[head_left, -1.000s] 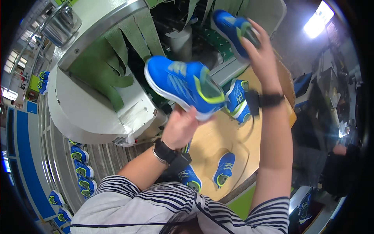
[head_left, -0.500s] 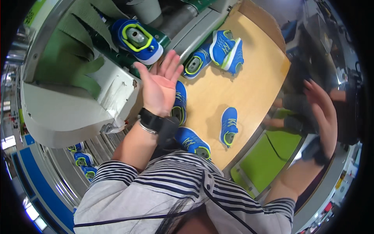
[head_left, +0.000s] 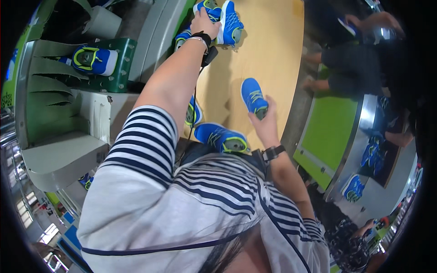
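Note:
At the far end of the table, my left hand [head_left: 205,23] grips a blue shoe [head_left: 213,12] with lime-green lining; its fingertips are partly hidden. A second blue shoe [head_left: 231,22] with a white sole leans right beside that hand, and another shoe [head_left: 182,37] shows under my wrist. Nearer me on the right, my right hand [head_left: 267,119] has its thumb and fingers around the heel of a single blue shoe [head_left: 253,94], toe pointing away. Close to my waist lies one more blue shoe [head_left: 216,136], and a further one [head_left: 195,112] is partly covered by my left arm.
Left of the wooden table [head_left: 277,59], a blue shoe [head_left: 93,60] sits on a green conveyor [head_left: 122,63] by a machine opening with hanging flaps [head_left: 48,98]. A green panel [head_left: 334,120] stands at right. Co-workers are beyond it, with shoes [head_left: 353,187] on another bench.
My left hand has gone from open, palm up, to gripping a shoe at the far end. My right hand has come in from the right onto the single shoe's heel. The view has turned.

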`<state>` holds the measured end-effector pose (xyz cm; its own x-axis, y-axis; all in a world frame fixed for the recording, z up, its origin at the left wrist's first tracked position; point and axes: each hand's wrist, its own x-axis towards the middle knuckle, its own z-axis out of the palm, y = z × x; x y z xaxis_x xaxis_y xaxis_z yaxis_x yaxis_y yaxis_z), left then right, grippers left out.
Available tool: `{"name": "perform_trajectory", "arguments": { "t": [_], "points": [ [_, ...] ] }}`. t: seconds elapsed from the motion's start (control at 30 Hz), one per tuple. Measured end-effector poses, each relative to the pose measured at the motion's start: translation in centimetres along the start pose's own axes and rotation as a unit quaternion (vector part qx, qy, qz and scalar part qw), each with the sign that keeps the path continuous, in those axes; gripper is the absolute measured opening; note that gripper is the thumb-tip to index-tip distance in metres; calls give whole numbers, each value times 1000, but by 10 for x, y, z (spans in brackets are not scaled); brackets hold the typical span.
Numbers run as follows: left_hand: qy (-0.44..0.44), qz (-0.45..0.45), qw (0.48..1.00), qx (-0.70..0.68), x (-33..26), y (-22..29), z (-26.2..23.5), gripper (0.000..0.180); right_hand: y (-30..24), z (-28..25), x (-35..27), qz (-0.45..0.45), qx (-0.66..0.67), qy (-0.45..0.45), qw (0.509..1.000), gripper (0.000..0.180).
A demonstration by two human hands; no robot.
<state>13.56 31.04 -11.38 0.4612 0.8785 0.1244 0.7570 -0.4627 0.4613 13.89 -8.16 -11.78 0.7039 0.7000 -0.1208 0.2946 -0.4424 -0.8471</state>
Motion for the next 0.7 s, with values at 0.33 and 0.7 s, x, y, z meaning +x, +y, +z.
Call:
{"name": "perform_trajectory", "arguments": {
  "t": [0.33,0.7],
  "points": [
    [-257,22,868,-424,-177,-17,-11,82,7,-73,-19,69,41,-266,961,53],
    [-204,-58,953,-218,-257,-11,-90,63,-14,-15,153,201,104,-94,970,98]
  ]
}}
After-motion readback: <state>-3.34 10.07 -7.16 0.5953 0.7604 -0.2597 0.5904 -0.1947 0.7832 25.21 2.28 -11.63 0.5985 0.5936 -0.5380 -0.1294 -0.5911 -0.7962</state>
